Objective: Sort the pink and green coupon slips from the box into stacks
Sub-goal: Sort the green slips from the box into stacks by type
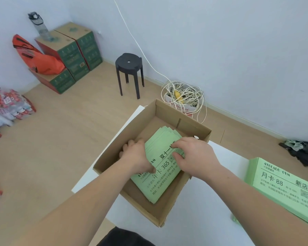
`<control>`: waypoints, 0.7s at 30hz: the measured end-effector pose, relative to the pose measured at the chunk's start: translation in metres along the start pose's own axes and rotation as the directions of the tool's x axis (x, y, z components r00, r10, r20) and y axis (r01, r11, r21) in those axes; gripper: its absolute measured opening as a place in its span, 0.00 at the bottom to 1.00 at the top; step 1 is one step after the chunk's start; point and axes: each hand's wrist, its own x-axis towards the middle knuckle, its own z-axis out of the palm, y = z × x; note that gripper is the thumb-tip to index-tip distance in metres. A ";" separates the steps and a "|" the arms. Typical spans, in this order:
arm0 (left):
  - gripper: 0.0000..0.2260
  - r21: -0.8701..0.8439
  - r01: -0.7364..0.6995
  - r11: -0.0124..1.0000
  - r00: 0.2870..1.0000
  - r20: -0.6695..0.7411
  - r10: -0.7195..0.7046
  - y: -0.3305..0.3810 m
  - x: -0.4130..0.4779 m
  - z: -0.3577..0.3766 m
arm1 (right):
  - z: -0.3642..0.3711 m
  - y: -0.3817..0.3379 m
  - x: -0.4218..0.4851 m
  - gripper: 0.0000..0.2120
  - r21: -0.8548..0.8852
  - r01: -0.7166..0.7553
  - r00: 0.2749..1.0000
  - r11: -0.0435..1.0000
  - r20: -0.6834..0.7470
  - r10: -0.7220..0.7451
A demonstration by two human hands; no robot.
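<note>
Nearest to me, the white tabletop (194,219) carries an open brown cardboard box (132,128). Both my bare forearms reach into it. Inside lies a fanned pile of pale green printed paper coupon slips (160,176), set slantwise on the box floor.

My left hand (137,155) grips the pile's left edge, with the thumb pressed on the top slip and the fingers curled down beside it. My right hand (194,155) pinches the slips at their right side, thumb and bent fingers closed on the paper.

On the table to my right, apart from the box, rests a flat stack of green printed slips (281,181). Past the box, on the wooden floor, a tangle of pale cable (183,96) sits by the wall. A round black stool (129,68) stands further off. Green-and-red cartons (75,55) are piled in the far corner.
</note>
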 end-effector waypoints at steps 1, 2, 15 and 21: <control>0.49 0.017 0.012 1.000 1.000 0.023 -0.013 0.001 0.000 -0.002 | 0.001 0.000 -0.001 0.15 0.011 0.002 1.000 1.000 -0.012 -0.002; 0.50 0.039 0.021 0.999 0.999 0.036 -0.022 0.003 0.000 -0.004 | 0.002 0.001 -0.001 0.15 0.032 0.000 1.000 0.999 -0.024 0.001; 0.22 -0.383 -0.245 0.891 0.968 -0.048 0.246 0.002 -0.032 -0.002 | -0.013 -0.005 -0.020 0.35 0.279 -0.043 0.998 0.959 -0.022 0.051; 0.19 0.177 -0.501 0.847 0.817 -0.227 0.530 0.018 -0.084 -0.065 | -0.066 -0.023 -0.039 0.39 -0.238 0.153 0.952 0.959 -0.225 -0.207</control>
